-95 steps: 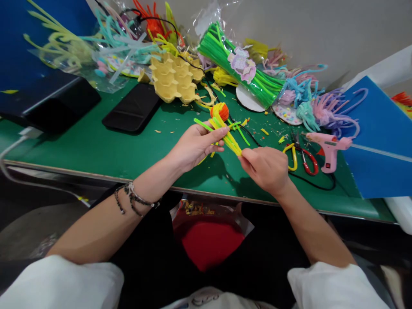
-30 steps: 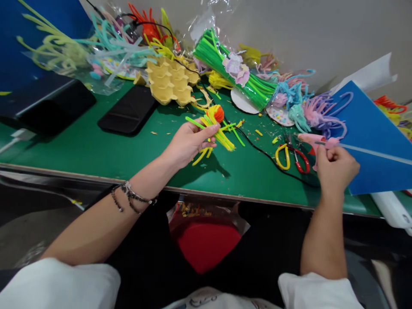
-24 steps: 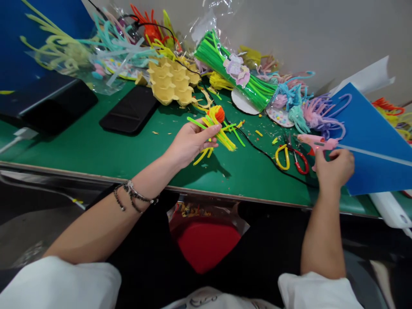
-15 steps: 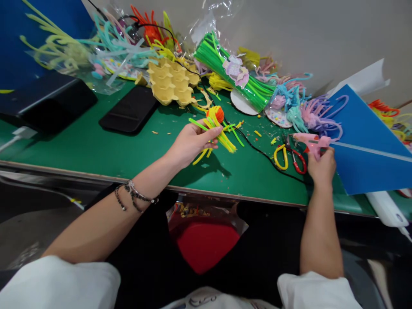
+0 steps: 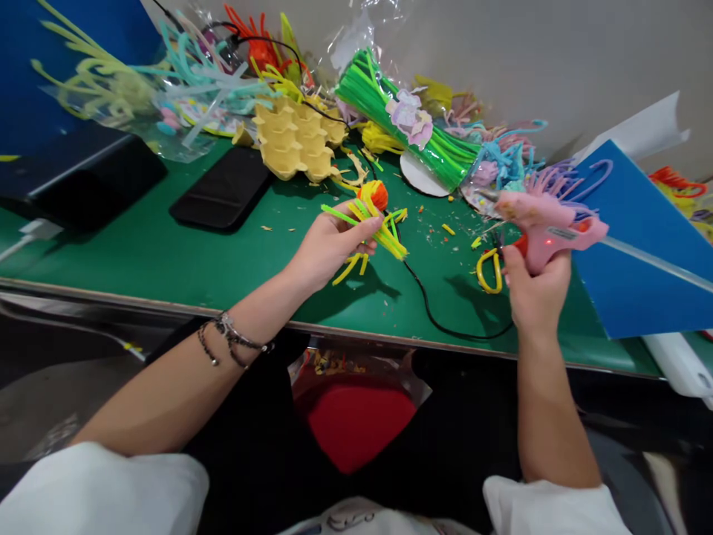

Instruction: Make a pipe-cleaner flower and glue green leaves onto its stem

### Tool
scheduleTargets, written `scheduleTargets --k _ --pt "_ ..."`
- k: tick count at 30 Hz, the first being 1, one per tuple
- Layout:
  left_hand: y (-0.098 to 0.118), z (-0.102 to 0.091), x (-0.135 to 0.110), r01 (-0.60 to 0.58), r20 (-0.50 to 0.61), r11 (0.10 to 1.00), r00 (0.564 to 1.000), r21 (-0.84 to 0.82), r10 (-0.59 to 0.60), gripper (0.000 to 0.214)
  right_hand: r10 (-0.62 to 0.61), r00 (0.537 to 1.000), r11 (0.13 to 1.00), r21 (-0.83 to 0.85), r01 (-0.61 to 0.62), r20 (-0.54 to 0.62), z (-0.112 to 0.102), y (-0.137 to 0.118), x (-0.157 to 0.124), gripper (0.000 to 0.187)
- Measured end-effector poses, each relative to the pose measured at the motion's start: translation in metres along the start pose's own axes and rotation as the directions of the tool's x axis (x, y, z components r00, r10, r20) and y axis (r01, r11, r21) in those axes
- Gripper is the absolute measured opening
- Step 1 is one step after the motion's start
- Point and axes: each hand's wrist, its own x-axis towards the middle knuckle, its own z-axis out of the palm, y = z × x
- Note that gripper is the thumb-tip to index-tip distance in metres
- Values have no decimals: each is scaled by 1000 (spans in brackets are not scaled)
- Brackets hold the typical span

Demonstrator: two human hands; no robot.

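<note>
My left hand (image 5: 328,249) is closed round a bundle of yellow and green pipe cleaners (image 5: 374,223) topped by an orange pom-pom, held just above the green table (image 5: 167,253). My right hand (image 5: 533,291) grips the handle of a pink hot glue gun (image 5: 543,220), lifted off the table with its nozzle pointing left and a small red light showing on its side. The gun's black cord (image 5: 440,316) trails down across the table between my hands.
Yellow-and-red scissors (image 5: 493,266) lie under the glue gun. A blue sheet (image 5: 646,245) sits at the right. A green pipe-cleaner pack (image 5: 412,130), a yellow egg tray (image 5: 298,137), a black case (image 5: 223,186) and coloured pipe-cleaner shapes crowd the back. Scraps litter the middle.
My right hand left the bundle, reached right, took the pink glue gun off the table and raised it. The cord shifted towards me. My left hand kept the bundle nearly still.
</note>
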Motion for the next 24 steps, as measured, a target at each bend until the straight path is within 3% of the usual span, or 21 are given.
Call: scheduleTargets --k 4,11,24 --pt "1 0 -1 -116 50 992 992 46 114 18 13 1000 999 -36 -13 6 10 -22 -18 46" --pt "6 3 -6 -294 105 950 953 109 283 26 -131 991 959 -255 121 -22 12 -14 -26 35" --pt "6 4 -10 -393 189 885 916 249 353 13 -162 986 896 -412 166 45 12 -19 -30 24"
